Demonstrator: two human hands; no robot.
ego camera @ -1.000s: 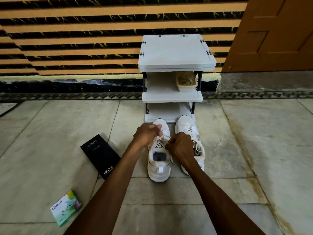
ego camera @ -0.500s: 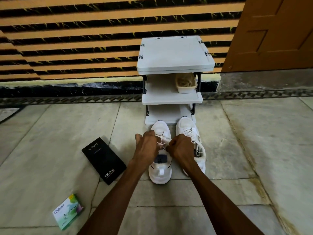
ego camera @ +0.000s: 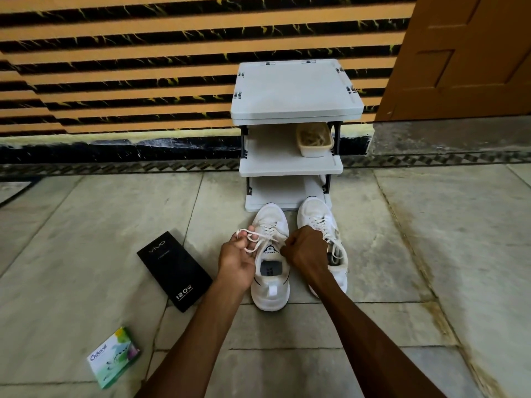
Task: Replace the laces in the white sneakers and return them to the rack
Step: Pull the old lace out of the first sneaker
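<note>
A pale stone-tiled floor (ego camera: pixel 86 225) fills the lower frame and meets a wall (ego camera: pixel 115 53) of orange and black stripes across the top, with a brown door (ego camera: pixel 459 53) in the upper right corner. A grey three-shelf rack (ego camera: pixel 296 93) stands against the wall just right of centre. A cream tub (ego camera: pixel 314 139) sits toward the right of its middle shelf, holding something stringy that is too small to identify.

Both shoes stand on the floor directly below the rack, toes pointing toward it. The white sneaker (ego camera: pixel 270 291) at the centre of the frame has its toe close to the bottom shelf. The second sneaker (ego camera: pixel 316 214) stands just beside it on the right, its laces threaded and lying loose.

Two forearms reach up from the bottom edge. The left hand (ego camera: pixel 237 259) is just left of the centre sneaker, palm turned up, its fingers curled round a loop of white lace (ego camera: pixel 258 235) that runs across to that sneaker's eyelets. The right hand (ego camera: pixel 306 252) is a tight fist above the gap between the shoes, and a strand of the same lace runs into it.

A black box (ego camera: pixel 173 270) printed VIVO and 120W lies flat to the left of the hands. A green box (ego camera: pixel 113 357) printed Odonil lies in the lower left
</note>
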